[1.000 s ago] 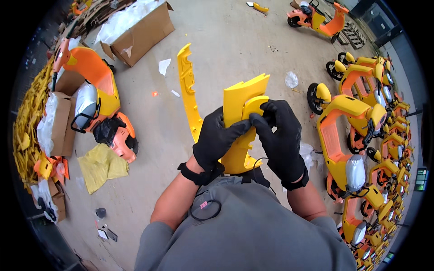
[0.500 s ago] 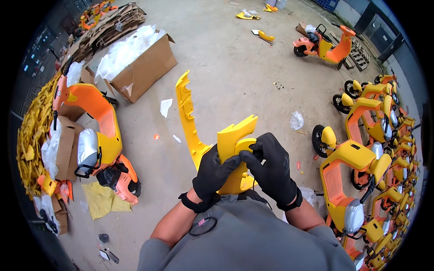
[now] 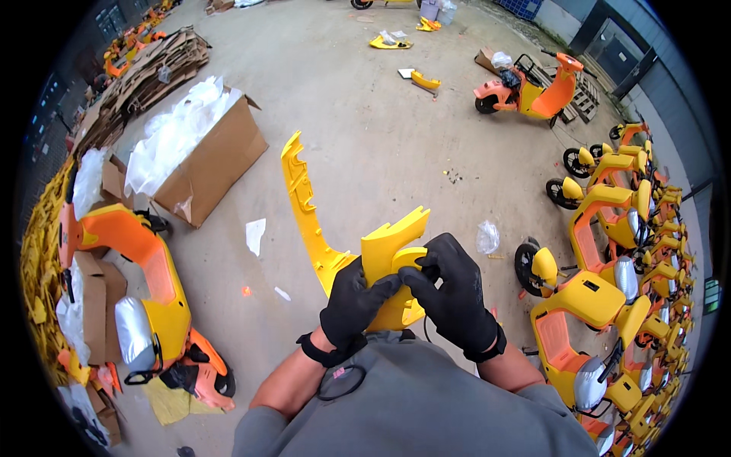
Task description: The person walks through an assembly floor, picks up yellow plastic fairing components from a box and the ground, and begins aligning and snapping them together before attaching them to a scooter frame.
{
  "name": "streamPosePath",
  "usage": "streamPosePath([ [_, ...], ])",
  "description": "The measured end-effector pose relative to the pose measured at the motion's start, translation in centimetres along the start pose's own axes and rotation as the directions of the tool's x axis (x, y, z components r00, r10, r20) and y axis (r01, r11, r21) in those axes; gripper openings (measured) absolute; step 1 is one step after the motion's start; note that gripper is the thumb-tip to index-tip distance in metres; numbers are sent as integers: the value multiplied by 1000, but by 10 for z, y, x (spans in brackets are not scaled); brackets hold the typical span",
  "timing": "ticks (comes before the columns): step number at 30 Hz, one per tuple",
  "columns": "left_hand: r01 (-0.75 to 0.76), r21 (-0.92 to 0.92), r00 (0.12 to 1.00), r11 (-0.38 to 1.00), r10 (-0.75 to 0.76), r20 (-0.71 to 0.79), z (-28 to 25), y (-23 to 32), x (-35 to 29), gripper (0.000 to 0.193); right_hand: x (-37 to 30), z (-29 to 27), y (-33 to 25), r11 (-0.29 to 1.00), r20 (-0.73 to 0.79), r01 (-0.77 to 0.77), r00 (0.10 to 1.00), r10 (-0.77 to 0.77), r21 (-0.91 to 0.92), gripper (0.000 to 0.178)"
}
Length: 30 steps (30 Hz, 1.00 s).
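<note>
In front of my chest is a yellow plastic scooter body panel point(image 3: 391, 240), with a long notched arm point(image 3: 301, 186) rising to its left. My left hand point(image 3: 352, 301), in a black glove, grips the panel's left side, thumb across its front. My right hand point(image 3: 457, 293), gloved alike, pinches at a rounded yellow part point(image 3: 409, 259) on the panel's right side; its fingertips hide what exactly lies between them. Whether that rounded part is separate from the panel, I cannot tell. A thin dark cord point(image 3: 426, 329) hangs below my right hand.
An orange and yellow scooter point(image 3: 156, 282) stands at my left, beyond it a carton point(image 3: 221, 164) of white plastic wrap. Rows of scooters point(image 3: 586, 305) fill the right side. Another scooter point(image 3: 533, 91) stands far right. Plastic scraps point(image 3: 488, 237) litter the concrete floor.
My view has tilted, so the far floor shows more and nearby scooters sit lower. Both hands keep hold of the yellow panel, with little visible change in grip.
</note>
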<state>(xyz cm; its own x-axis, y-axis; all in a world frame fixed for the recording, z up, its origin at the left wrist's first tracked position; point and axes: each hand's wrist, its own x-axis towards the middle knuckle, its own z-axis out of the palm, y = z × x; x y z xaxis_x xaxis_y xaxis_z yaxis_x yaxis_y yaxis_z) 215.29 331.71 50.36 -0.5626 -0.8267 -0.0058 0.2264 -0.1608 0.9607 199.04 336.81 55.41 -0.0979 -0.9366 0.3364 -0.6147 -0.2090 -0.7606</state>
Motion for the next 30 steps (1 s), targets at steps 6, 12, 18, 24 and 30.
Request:
streamPosePath([
  [6,9,-69,1000,998,-7,26,-60,34,109,32,121,25,11,998,-56,-34,998,37,55,23],
  [12,26,-46,999,999,-24,43,-112,59,200,33,215,50,31,985,-101,-109,987,123,136,19],
  [18,29,-39,998,999,-32,-53,-150,58,286,31,308,68,77,995,-80,-10,997,19,103,23],
  [24,18,33,993,999,-14,-120,-178,70,399,32,420,76,139,987,-76,37,997,-26,155,23],
  [30,-9,26,979,1000,14,-202,-189,90,516,33,541,62,195,976,-7,54,999,-54,209,23],
])
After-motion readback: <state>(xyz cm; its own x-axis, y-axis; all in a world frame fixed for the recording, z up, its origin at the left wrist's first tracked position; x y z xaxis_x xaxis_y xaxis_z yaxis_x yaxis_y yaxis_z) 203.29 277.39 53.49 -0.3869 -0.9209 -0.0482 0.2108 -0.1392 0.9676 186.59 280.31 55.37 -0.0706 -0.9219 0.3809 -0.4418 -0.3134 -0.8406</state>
